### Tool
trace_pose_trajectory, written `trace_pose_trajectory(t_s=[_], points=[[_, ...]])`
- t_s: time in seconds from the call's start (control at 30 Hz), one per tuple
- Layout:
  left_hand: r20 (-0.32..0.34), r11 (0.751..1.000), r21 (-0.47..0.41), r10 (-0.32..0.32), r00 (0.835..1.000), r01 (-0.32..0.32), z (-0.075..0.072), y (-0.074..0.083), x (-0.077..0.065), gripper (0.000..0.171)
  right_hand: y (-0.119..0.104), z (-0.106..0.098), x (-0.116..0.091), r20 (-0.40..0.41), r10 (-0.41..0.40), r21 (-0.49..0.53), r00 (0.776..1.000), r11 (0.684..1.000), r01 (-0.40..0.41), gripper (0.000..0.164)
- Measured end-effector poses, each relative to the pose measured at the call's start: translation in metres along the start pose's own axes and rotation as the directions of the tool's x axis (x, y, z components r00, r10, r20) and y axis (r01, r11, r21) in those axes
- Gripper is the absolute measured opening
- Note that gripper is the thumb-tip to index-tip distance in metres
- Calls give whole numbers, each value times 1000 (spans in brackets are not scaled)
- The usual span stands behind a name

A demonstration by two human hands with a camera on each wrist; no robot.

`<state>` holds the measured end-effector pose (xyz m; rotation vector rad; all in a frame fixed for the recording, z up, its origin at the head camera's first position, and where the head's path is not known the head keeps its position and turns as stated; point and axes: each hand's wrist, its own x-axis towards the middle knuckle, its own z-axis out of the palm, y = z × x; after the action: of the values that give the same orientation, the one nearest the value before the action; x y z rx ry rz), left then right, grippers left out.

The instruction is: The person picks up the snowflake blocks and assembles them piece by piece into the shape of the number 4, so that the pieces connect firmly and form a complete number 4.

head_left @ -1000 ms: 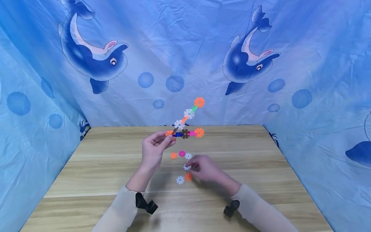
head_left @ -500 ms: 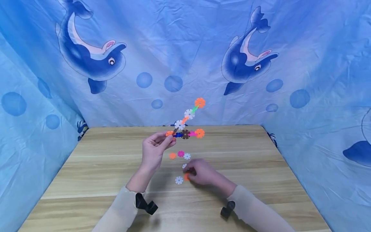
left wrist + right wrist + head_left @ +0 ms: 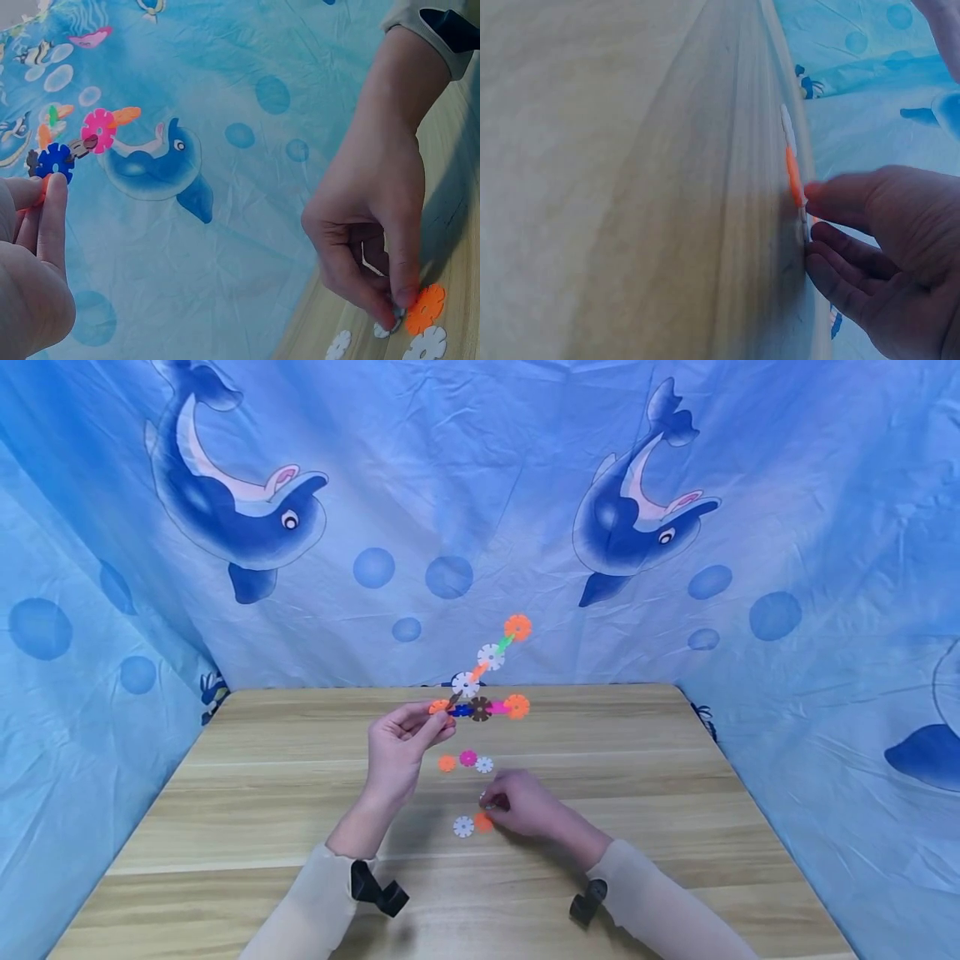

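- Head: left grip (image 3: 397, 747), raised, pinches disc chain (image 3: 466, 684) above surface (image 3: 262, 793); lower branch (image 3: 481, 709) points right, level; upper branch (image 3: 491, 657) slants up-right.
- Left wrist: right grip (image 3: 375, 202) angles down, pinches white disc (image 3: 382, 331).
- Right wrist: fingertips (image 3: 821, 266) low, just beside orange disc (image 3: 793, 176).

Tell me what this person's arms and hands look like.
The left hand and right hand are bare, without gloves. The person wears plain, pale cream fabric sleeves, each with a small, angular black device at its cuff. No cables show.
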<state>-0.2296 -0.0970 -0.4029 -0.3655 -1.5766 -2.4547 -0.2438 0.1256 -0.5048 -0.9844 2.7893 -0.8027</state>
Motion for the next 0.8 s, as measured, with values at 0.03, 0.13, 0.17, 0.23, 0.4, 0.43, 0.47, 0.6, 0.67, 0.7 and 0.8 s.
trace_pose_trajectory(t_s=[0.03,0.13,0.17,0.23,0.4,0.43,0.47,0.6,0.67,0.7,0.8], points=[[2,1000,2,0,1000,0,0,0,0,31,2,0,0,-11,0,-8,1000,1000,-1,13],[5,1000,7,1,1000,-1,0,-1,0,30,7,-1,-1,-47,-5,-22,999,1000,3,12],[5,1000,4,1,1000,-1,0,-1,0,30,8,-2,-1,-60,-3,-32,998,999,2,12],[5,1000,0,1,1000,-1,1,-1,0,30,10,-4,-1,-82,-4,-52,997,999,0,12],[11,1000,-3,-2,1000,2,1,-3,0,29,12,-6,0,-106,40,-64,994,997,-47,8],[13,1000,-3,-4,1000,4,2,-3,0,29,12,-6,0,-108,54,-57,993,997,-60,7],[14,1000,-4,-7,1000,7,2,-3,0,29,12,-5,1,-111,66,-54,992,996,-72,7],[10,1000,-8,-14,1000,15,3,-4,1,31,13,-6,3,-120,83,-57,989,994,-90,15],[8,1000,-9,-17,1000,17,3,-4,1,31,15,-6,4,-115,85,-72,990,993,-93,19],[8,1000,-9,-17,1000,17,3,-4,1,31,15,-6,4,-110,87,-81,990,992,-96,21],[16,1000,-12,-13,1000,13,4,-4,1,30,17,-6,5,-85,102,-99,991,989,-111,24]])
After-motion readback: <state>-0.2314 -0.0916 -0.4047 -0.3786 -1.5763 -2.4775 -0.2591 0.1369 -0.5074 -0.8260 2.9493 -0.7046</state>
